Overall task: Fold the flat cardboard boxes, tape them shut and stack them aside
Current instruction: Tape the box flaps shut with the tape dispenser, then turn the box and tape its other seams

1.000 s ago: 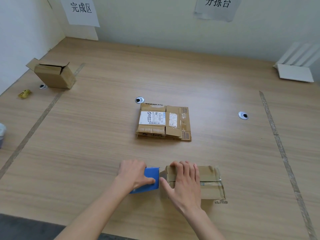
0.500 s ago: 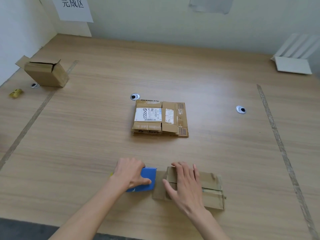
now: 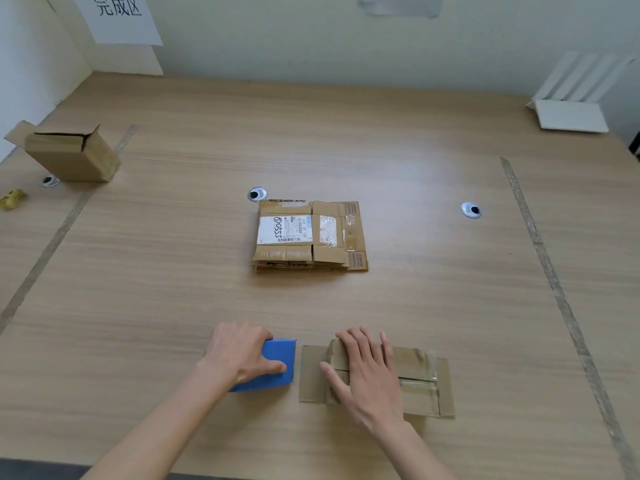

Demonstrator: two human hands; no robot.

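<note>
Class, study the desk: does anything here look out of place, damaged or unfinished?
Yes. The cardboard box at the far left stands with its top flaps open, not taped shut. A small yellow scrap lies loose beside it. The flat boxes in the middle bear old tape and labels.

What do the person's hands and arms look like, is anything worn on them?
Both arms are bare as far as the view shows: no sleeves, gloves, watch or rings visible on the left hand or the right hand. Nails are short and unpainted.

left hand [image 3: 242, 355] grips blue dispenser [image 3: 273, 367] | right hand [image 3: 367, 375] flat on box [image 3: 415, 379]
</note>
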